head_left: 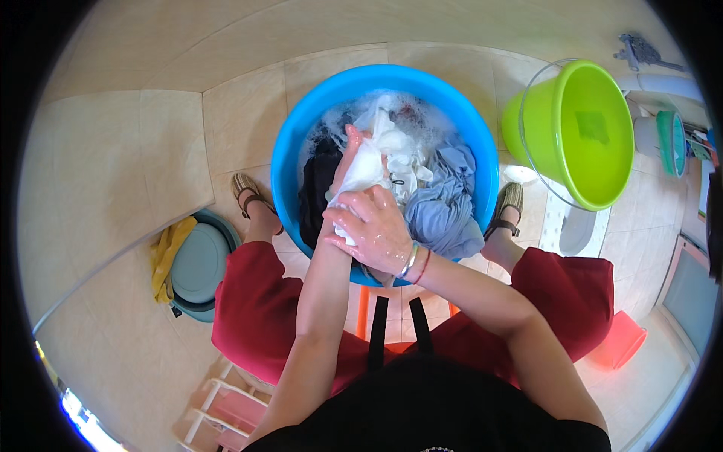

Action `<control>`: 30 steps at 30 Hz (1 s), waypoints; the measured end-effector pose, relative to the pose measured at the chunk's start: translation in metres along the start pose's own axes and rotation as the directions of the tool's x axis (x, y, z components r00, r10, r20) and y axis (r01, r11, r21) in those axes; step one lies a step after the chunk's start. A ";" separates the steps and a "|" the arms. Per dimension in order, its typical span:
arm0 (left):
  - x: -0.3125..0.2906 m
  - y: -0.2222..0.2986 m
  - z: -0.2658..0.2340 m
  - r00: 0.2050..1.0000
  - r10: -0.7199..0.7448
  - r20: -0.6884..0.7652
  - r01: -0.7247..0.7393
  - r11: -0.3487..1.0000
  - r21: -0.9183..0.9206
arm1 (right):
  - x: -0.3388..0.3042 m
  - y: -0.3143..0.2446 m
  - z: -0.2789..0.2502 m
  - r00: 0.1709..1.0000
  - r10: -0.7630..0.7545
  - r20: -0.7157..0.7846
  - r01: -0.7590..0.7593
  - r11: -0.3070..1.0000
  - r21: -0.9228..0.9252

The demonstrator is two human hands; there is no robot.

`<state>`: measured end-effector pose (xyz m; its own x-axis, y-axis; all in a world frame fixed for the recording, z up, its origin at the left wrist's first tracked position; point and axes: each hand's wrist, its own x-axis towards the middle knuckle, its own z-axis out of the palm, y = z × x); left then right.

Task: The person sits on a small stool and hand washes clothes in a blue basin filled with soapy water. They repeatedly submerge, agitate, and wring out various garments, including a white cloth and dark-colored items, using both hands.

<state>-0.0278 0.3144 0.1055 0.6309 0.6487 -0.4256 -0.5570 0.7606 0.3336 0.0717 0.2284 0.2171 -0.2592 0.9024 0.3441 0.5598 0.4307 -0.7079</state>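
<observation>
A round blue basin between my feet holds wet laundry in sudsy water. My left hand reaches over its middle with a wet white cloth bunched in it; the cloth hides most of its fingers. My right hand, wet with suds, lies across the left wrist, its fingers closed on the near end of that cloth. More white laundry trails beyond my hands. Blue-grey clothing is heaped along the basin's right side, and dark clothing soaks at the left.
A lime-green bucket with a wire handle stands at the right, beside a white floor fixture. Grey-green basins with a yellow cloth are at the left. Farther back on the right sits a coral-pink bucket. A pink-and-white rack is lower left.
</observation>
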 end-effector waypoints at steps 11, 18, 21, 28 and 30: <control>-0.032 -0.053 0.064 0.930 0.321 -0.180 -0.302 0.945 0.126 | 0.002 0.005 -0.009 0.937 0.201 -0.285 -0.204 0.979 0.020; -0.035 -0.054 0.073 0.703 0.340 -0.625 -0.265 0.940 0.213 | -0.007 0.057 0.017 0.907 0.304 -0.292 -0.326 0.945 -0.032; -0.039 -0.053 0.081 0.628 0.383 -0.677 -0.187 0.919 0.346 | -0.028 0.099 0.013 0.700 0.693 -0.169 -0.676 0.720 0.155; -0.054 -0.036 0.066 0.857 0.378 -0.350 -0.142 0.826 0.546 | -0.068 0.126 -0.002 0.659 0.710 0.248 -0.714 0.486 0.504; -0.059 -0.021 0.074 0.942 0.292 -0.167 -0.067 0.649 0.758 | -0.048 0.119 -0.026 0.604 0.754 0.258 -0.709 0.362 0.605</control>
<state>-0.0135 0.2619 0.1860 0.3414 0.8287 -0.4436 0.0054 0.4702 0.8825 0.1714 0.2361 0.1328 0.0622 0.8724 -0.4848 -0.0895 -0.4789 -0.8733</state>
